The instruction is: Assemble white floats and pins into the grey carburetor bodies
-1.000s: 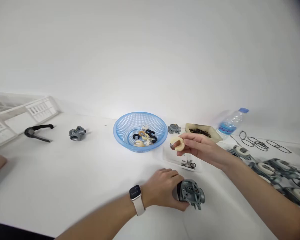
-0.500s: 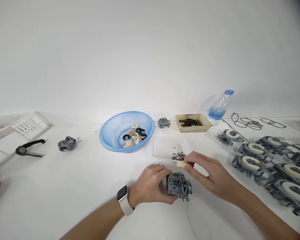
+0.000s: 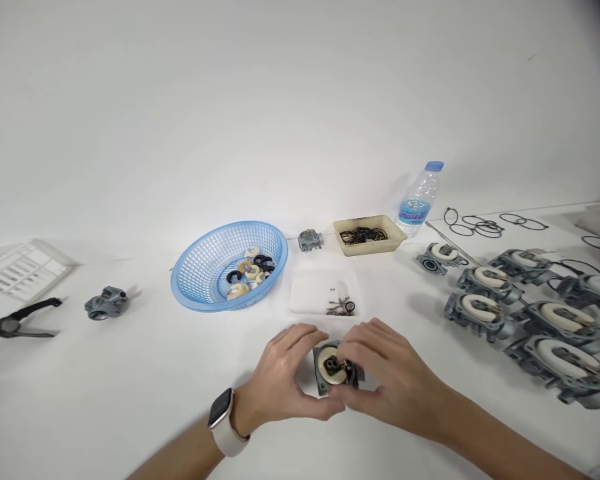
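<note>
A grey metal carburetor body rests on the white table in front of me, its open bowl side up. A cream C-shaped float sits within its rim. My left hand curves around the carburetor's left side, thumb in front and fingers behind, holding it. My right hand is closed over the right side, its fingertips at the float's right edge and its thumb by the body's front corner. Those fingers hide the float's right end and part of the carburetor.
Behind my hands lies a shallow white tray with small pins. Further back are a blue basket of floats, a tan tray of black rings and a water bottle. Several carburetors with floats fill the right; another carburetor is left.
My right hand has brought the float from above the table onto the carburetor. My left hand still holds the carburetor. The view has shifted, and the hand at the far left edge is gone.
</note>
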